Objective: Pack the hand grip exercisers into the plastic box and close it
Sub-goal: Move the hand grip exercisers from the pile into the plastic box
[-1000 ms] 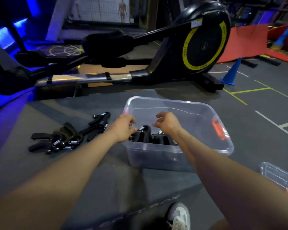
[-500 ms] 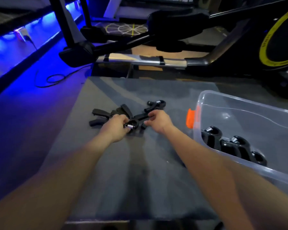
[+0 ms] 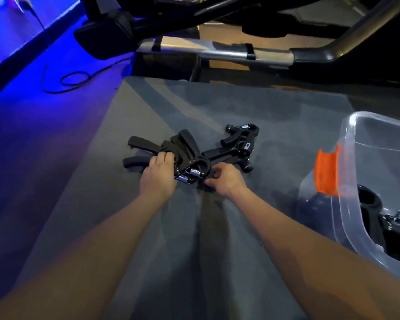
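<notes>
Light: dim room, strong blue glow from upper left tinting the floor (image 3: 32,139) | Shadows: soft and dark between the forearms on the grey mat (image 3: 148,227) | Glare: small glints on metal springs (image 3: 195,172) | Quality: soft focus, wide-angle bending at edges, forearms blurred near bottom

Single view from my head; faces forward and down along my forearms; close over tabletop (image 3: 217,262); plastic box (image 3: 346,218) cut at right edge.

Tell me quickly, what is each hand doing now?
Left hand: grips the hand grip exercisers.
Right hand: fingers curled on the same pile.
</notes>
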Demonstrator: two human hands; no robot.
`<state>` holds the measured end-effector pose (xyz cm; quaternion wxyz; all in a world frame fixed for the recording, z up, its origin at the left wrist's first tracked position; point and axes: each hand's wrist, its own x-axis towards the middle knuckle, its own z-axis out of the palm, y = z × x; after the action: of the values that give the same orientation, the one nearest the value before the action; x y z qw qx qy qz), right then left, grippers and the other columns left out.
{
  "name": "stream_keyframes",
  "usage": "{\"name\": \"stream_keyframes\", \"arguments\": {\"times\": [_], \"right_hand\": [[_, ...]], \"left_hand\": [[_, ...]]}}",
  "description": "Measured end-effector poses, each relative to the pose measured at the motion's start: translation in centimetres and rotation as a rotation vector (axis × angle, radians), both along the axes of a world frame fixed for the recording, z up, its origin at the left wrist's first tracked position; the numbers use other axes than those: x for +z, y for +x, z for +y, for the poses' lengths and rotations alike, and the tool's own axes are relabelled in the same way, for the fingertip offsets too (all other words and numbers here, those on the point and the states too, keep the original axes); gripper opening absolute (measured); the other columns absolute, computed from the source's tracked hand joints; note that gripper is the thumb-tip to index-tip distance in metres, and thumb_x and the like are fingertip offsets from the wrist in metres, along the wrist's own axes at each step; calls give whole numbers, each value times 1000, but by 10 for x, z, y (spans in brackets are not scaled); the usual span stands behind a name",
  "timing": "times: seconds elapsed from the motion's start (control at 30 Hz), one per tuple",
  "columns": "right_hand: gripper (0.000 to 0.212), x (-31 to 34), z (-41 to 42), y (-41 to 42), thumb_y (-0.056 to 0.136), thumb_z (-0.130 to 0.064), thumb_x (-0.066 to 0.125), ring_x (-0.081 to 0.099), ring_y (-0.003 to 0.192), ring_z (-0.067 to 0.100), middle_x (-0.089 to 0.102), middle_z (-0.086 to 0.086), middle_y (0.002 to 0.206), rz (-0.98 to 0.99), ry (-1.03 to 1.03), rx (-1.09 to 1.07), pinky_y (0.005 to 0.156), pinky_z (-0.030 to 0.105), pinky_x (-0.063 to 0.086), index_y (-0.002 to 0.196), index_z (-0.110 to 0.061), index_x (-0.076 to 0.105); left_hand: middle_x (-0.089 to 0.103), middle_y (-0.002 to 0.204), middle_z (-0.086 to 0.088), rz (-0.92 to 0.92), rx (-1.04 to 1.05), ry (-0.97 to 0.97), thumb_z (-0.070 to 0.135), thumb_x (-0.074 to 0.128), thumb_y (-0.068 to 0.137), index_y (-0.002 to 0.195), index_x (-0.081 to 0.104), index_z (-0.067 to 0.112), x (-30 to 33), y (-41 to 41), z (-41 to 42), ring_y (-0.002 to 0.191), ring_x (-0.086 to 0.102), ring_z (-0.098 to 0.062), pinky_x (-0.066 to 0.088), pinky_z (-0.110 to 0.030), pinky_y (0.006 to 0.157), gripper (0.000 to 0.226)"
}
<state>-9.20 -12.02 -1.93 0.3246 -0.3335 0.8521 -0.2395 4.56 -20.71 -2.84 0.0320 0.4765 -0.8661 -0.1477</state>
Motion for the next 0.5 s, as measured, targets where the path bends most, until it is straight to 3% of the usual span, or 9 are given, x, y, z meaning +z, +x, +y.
{"name": "stream_keyframes", "arguments": {"times": [0.17,0.23,0.33,0.43,0.5], "right_hand": [[33,-1,4,-8,81,-11,70,53,86,16,56,4,90,-3,-19,12,78,23,42,113,-5,65],[33,4,9,-10,81,-11,70,55,88,19,59,6,92,-14,-23,-3,83,27,45,112,-3,64],[32,15,17,-11,82,-10,69,54,84,15,63,8,93,-40,-31,-19,76,22,41,112,-3,63],[35,31,24,-9,82,-13,70,60,93,19,67,10,111,-37,-39,-29,82,23,43,116,-7,63],[35,46,30,-6,82,-15,70,57,93,19,64,8,105,-35,-55,-30,87,26,44,115,-7,62]], "left_hand": [[50,121,-11,-50,26,-68,25,71,77,114,46,8,-6,-10,-3,115,44,-30,39,-39,91,48],[54,115,-13,-41,40,-50,20,70,78,106,49,6,-3,-8,-4,111,45,-31,39,-40,87,37],[57,105,-14,15,53,5,15,69,79,93,51,6,5,-1,-1,106,46,-31,40,-43,77,25],[59,103,-13,110,113,2,11,66,82,92,53,7,25,3,4,102,50,-31,40,-41,73,17],[61,105,-14,183,182,5,12,64,83,99,58,8,45,4,6,103,54,-33,43,-41,77,17]]}}
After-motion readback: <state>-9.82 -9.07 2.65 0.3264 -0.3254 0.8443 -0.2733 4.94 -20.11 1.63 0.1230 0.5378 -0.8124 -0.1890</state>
